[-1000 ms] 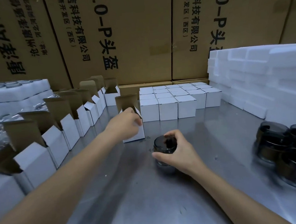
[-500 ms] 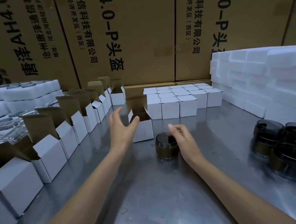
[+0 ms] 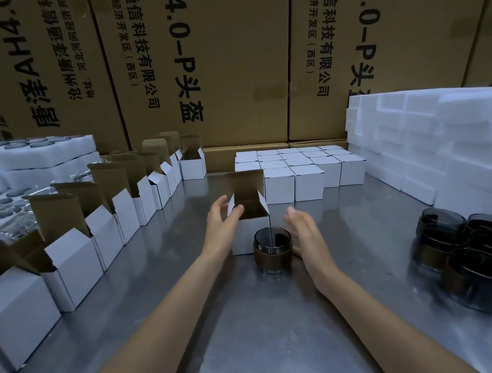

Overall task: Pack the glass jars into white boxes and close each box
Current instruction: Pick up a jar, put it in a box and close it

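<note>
Steel table (image 3: 253,336); round glass jar (image 3: 273,254)

We read black print running sideways on the big cardboard cartons (image 3: 227,67) stacked behind the bench: "4.0-P头盔" in large type, and beside it "通信科技有限公司" with "(西区)" in smaller type. The leftmost carton (image 3: 26,72) shows "AH4." and more characters we cannot make out. The small white boxes (image 3: 307,180) carry no print.

Beyond my hands, tall brown cartons (image 3: 226,62) printed with black characters wall off the back. I work on a dull, reflective steel table (image 3: 268,334).
</note>
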Tool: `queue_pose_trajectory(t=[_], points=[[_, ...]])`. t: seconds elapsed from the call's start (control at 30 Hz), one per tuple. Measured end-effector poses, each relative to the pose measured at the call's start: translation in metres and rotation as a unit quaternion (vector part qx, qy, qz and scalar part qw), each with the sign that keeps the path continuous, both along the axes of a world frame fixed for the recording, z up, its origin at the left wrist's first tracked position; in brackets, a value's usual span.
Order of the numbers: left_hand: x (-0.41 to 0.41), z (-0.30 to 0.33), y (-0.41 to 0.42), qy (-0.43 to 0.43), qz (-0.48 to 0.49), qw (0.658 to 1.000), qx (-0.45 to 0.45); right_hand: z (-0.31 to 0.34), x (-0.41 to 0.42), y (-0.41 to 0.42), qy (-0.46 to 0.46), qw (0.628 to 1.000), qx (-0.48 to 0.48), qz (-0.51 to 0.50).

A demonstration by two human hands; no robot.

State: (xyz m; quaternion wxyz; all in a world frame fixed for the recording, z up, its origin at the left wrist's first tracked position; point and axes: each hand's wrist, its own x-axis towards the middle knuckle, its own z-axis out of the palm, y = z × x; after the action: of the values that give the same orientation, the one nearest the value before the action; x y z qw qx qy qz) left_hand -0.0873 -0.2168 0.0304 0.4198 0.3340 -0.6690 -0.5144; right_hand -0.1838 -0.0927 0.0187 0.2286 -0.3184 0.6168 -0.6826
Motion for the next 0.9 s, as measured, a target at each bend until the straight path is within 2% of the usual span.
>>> queue_pose_trajectory(t=[0.17,0.33,0.57,0.73,0.9], points=[[0.007,-0.008,0.020,0.039,-0.014,0.999,-0.009,0.004,0.003,0.003,-0.002,1.000,-0.003,0.023],[-0.002,-0.011,0.036,0.028,-0.040,0.999,-0.025,0.005,0.003,0.003,0.020,0.999,0.008,0.050],[-0.003,-0.012,0.038,0.034,-0.036,0.999,-0.019,0.008,-0.001,-0.002,0.012,1.000,0.021,0.009],[-0.002,-0.011,0.034,0.079,-0.022,0.996,0.039,0.004,-0.002,-0.007,-0.017,0.999,0.026,-0.012],[0.002,-0.008,0.028,0.089,-0.023,0.995,-0.022,0.003,-0.006,-0.007,0.021,1.000,-0.016,-0.010]])
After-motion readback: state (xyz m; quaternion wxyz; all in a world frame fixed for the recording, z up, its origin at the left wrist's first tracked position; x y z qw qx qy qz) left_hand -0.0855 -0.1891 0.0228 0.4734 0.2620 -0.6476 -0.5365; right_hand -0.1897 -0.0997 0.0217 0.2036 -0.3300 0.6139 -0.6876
